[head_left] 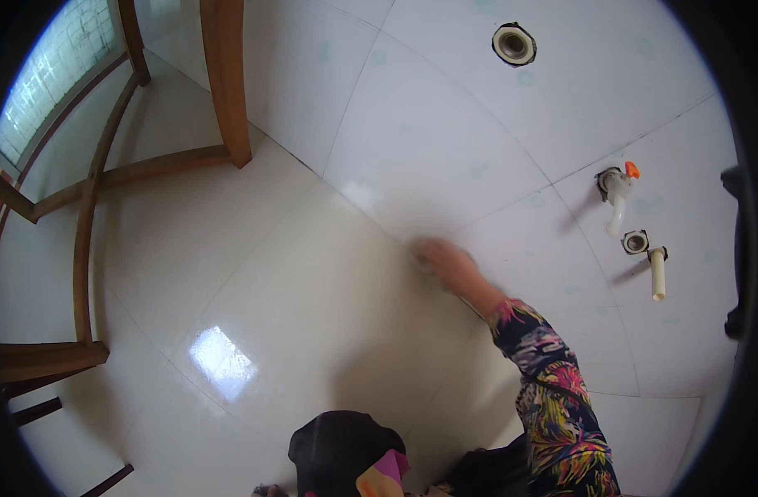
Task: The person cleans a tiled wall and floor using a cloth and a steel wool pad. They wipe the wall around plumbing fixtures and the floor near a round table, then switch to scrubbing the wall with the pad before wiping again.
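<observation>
My right hand (448, 263) reaches forward and presses low at the seam where the pale floor meets the tiled wall (420, 108). Motion smears its fingers, which look bent and closed together. A blurred greyish edge shows around them, perhaps a cloth, but I cannot make it out. A dark sleeve with a bright flower print (561, 398) covers that arm. At the bottom edge, left of my dark-clothed knee (342, 451), a small cut-off shape (271, 490) may be part of my left hand; too little of it shows to be sure.
Wooden furniture legs and rails (159, 166) stand on the left. On the wall at right are a white tap with an orange handle (617, 195), a round pipe opening (636, 242) and a short cream pipe (658, 277). Another round opening (513, 45) is farther up.
</observation>
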A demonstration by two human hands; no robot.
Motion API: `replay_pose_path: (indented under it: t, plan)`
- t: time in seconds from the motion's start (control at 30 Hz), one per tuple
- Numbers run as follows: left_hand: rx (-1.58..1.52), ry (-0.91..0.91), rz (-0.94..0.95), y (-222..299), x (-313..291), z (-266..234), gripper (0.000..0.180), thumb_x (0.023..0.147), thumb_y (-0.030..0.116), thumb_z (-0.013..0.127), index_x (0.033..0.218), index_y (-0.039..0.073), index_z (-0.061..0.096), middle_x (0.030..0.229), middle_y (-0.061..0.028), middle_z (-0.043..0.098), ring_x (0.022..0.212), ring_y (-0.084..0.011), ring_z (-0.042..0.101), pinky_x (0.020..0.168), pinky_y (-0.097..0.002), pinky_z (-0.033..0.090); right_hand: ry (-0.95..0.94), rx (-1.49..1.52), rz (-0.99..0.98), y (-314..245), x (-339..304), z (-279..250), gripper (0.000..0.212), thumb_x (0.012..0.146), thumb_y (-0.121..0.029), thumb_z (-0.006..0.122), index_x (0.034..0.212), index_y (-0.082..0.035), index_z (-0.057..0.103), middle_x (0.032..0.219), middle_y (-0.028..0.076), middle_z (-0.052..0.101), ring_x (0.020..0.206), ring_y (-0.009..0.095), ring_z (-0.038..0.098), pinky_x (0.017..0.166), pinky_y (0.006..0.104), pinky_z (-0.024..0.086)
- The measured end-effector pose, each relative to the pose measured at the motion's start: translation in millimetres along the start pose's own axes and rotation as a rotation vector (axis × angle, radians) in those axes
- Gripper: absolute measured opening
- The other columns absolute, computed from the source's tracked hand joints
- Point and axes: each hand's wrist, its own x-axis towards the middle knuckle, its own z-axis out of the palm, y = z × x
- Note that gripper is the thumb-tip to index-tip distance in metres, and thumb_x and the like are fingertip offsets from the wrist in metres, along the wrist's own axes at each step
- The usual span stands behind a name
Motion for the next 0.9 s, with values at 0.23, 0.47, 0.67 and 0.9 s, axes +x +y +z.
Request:
replay_pose_path:
  t: [0.23,0.47,0.67,0.9]
  plan:
    - [-0.013,0.025,-0.045,-16,14,0,0.034,0.095,0.034,0.067,0.077,0.005,0.07,0.058,-0.0008,0.058,0.05,-0.0121,0.049,0.044,-0.032,0.039,-0.309,0.011,-0.169,-1,-53,-36,0.023,0.084,-0.023,0.06,0.094,-0.012,0.079,0.131,0.005,0.06,0.132,0.022,0.044,0.121,0.0403,0.022]
    - [-0.049,0.044,0.005,-1,3,-4,0.031,0.096,0.028,0.065,0.077,0.004,0.069,0.062,-0.0031,0.062,0.055,-0.0146,0.055,0.05,-0.0319,0.046,0.146,-0.024,0.148,74,144,-92,0.028,0.08,-0.022,0.063,0.1,-0.005,0.075,0.127,0.009,0.06,0.126,0.024,0.047,0.119,0.0406,0.025]
    - [0.087,-0.092,-0.115,42,-7,-12,0.032,0.1,0.028,0.06,0.081,0.003,0.069,0.067,-0.0064,0.065,0.061,-0.0162,0.058,0.055,-0.0342,0.049,0.204,0.104,0.187,87,127,-120,0.02,0.079,-0.017,0.062,0.092,-0.006,0.074,0.112,0.009,0.062,0.118,0.024,0.051,0.116,0.0411,0.028]
    - [0.093,-0.022,-0.162,114,50,-33,0.037,0.093,0.04,0.065,0.091,0.004,0.066,0.078,-0.009,0.07,0.065,-0.0188,0.063,0.062,-0.0407,0.053,0.099,0.263,0.149,96,21,-150,0.023,0.074,-0.011,0.063,0.093,-0.003,0.072,0.118,0.01,0.062,0.118,0.025,0.053,0.115,0.0404,0.034]
